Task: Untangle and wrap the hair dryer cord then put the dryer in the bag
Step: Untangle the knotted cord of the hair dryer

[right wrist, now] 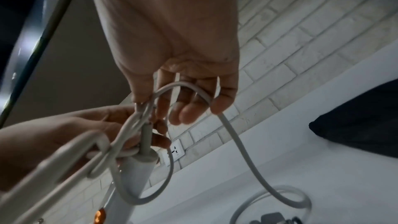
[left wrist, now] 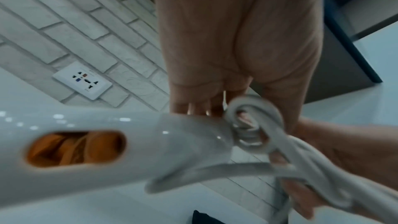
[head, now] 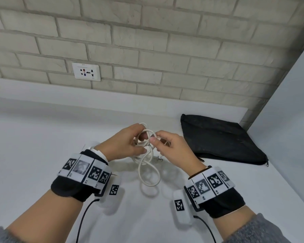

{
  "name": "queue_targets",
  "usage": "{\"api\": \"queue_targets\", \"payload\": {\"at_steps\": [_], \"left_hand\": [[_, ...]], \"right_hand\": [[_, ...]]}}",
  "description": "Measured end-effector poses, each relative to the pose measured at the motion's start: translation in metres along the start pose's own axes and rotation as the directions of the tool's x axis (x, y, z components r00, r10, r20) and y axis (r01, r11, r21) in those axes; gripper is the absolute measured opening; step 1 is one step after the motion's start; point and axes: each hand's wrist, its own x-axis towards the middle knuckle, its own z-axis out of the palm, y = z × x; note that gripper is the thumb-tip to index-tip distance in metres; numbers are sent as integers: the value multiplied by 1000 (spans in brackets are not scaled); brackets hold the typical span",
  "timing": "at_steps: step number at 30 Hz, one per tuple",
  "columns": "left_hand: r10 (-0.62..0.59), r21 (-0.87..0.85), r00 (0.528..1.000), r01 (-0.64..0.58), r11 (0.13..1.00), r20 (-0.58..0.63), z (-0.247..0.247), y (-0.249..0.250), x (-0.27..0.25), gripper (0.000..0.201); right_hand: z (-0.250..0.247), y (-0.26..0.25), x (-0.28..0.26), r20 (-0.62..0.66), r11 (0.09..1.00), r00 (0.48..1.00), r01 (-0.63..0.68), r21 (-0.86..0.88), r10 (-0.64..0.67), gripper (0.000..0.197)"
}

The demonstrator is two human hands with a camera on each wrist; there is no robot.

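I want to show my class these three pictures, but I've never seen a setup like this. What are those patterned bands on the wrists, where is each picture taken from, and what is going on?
No machine here: a person works with bare hands. The patterned bands hold a small camera on each wrist; a third sits on the head. The big picture is the head view; the other two look along each hand. Left hand and right hand both pinch a knotted white cord above a white table. The cord runs from a white dryer. A black bag lies flat on the right. A wall socket is behind.

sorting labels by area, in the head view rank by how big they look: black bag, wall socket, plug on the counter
1. black bag, by far the largest.
2. wall socket.
3. plug, smallest, partly hidden behind the cord.
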Motion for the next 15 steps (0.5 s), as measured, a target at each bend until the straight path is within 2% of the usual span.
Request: {"api": "queue_targets", "payload": {"at_steps": [2,4,6,8,10,11,15], "left_hand": [[63,142,996,-53,988,-69,6,4,0,28],[78,199,986,-47,979,-150,12,10,-1,34],[90,248,959,-21,968,-269,17,13,-4,41],[138,310,937,-34,950,-320,18,16,-7,31],[150,350,948,-45,936,-280,17,19,-8,13],[147,360,956,-48,932,-253,18,20,-8,11],[101,349,977,-30,937,-188,21,19,-8,16]], "right_hand": [[0,-1,1,-36,996,998,51,-72,-53,16],[1,-2,3,-52,993,996,70,-98,-75,15],[2,-3,4,-33,998,999,13,-58,-15,16],[4,-4,3,-18,998,998,-60,6,60,17],[7,-8,1,-11,993,995,-102,51,103,18],[8,-10,1,-18,992,993,-115,59,116,21],[7,-12,7,-96,988,984,-154,-18,151,33]]}}
